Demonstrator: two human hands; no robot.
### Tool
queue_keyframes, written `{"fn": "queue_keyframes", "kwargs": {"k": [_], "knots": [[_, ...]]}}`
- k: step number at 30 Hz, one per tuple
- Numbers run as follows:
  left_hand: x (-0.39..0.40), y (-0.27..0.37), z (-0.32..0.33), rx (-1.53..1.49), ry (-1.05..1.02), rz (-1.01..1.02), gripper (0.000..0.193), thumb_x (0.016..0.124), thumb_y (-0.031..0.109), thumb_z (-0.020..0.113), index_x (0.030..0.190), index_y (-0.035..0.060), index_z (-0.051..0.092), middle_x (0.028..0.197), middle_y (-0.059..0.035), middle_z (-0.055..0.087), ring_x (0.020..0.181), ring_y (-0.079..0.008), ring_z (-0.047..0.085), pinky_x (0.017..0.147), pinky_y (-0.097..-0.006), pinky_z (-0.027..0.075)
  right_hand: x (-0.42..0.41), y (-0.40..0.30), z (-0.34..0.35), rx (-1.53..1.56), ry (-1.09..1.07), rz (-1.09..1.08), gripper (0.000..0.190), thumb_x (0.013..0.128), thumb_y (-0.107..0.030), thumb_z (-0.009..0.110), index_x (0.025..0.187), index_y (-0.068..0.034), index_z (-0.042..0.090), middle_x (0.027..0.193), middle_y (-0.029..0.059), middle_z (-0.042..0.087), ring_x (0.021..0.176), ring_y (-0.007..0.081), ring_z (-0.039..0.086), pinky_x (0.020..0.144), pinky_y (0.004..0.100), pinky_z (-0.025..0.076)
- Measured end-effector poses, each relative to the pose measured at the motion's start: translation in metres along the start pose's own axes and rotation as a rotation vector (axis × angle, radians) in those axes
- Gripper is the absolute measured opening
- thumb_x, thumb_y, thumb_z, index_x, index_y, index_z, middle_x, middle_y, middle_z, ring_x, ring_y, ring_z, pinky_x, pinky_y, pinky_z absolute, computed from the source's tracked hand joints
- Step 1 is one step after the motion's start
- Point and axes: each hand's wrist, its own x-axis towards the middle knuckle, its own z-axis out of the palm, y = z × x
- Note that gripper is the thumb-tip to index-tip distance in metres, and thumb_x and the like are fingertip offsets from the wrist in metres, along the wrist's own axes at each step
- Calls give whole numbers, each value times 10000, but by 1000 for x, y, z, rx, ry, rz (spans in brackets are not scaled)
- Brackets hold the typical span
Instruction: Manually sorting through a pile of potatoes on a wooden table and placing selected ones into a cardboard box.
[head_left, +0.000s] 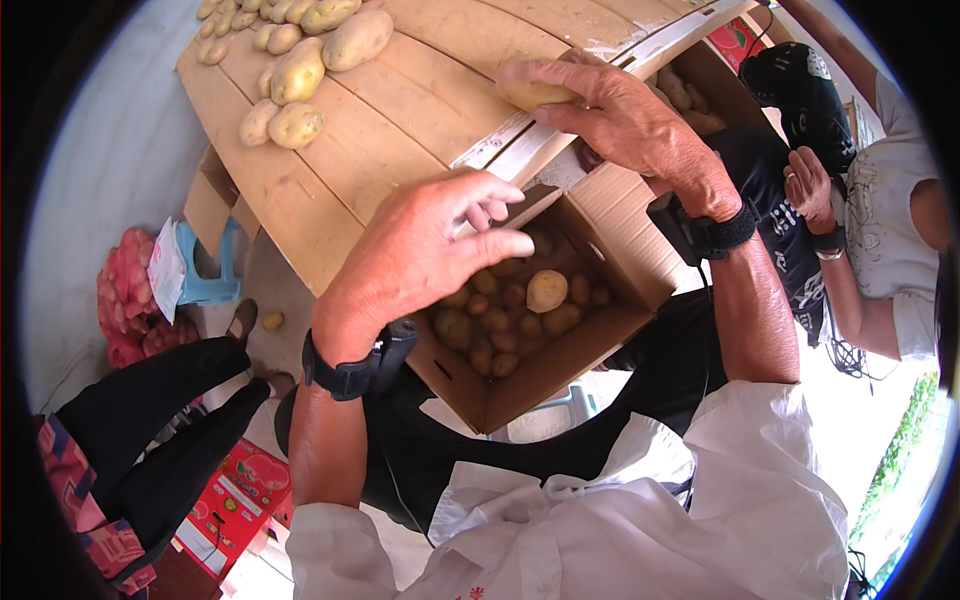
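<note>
My right hand (615, 112) holds a potato (531, 88) at the near edge of the wooden table (420, 112), its fingers over the top. Above the left side of an open cardboard box (585, 352), my left hand (420, 247) hangs with thumb and fingers apart and nothing between them. Several small potatoes lie in the box, with a paler, apparently cut potato (547, 291) on top. More potatoes (298, 71) rest in a loose group at the table's far left.
Another cardboard box with potatoes (697, 97) stands right, near a seated co-worker (885, 225). Red mesh sacks (127, 300) and a blue plastic stool (217, 262) are at left, beside another person's legs (165, 405). A red printed carton (240, 502) sits lower left.
</note>
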Motion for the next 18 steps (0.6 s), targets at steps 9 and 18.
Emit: {"fn": "queue_keyframes", "kwargs": {"k": [9, 18], "knots": [[0, -18, -13, -46, 365, -30, 195, 1013, 126, 712, 1159, 1, 742, 920, -57, 752, 811, -110, 675, 759, -294, 566, -21, -3, -16, 237, -18, 69, 556, 891, -129, 712, 1426, -31, 598, 1019, 92, 716, 696, 133, 650, 635, 299, 555], [-3, -24, -29, -170, 511, -92, 204, 1019, 125, 698, 1136, -36, 739, 893, -23, 717, 785, -83, 649, 722, -263, 534, -36, -8, -36, 319, -580, 44, 508, 852, -261, 880, 1292, -46, 745, 1168, 98, 774, 1108, 180, 685, 959, 333, 537]]}}
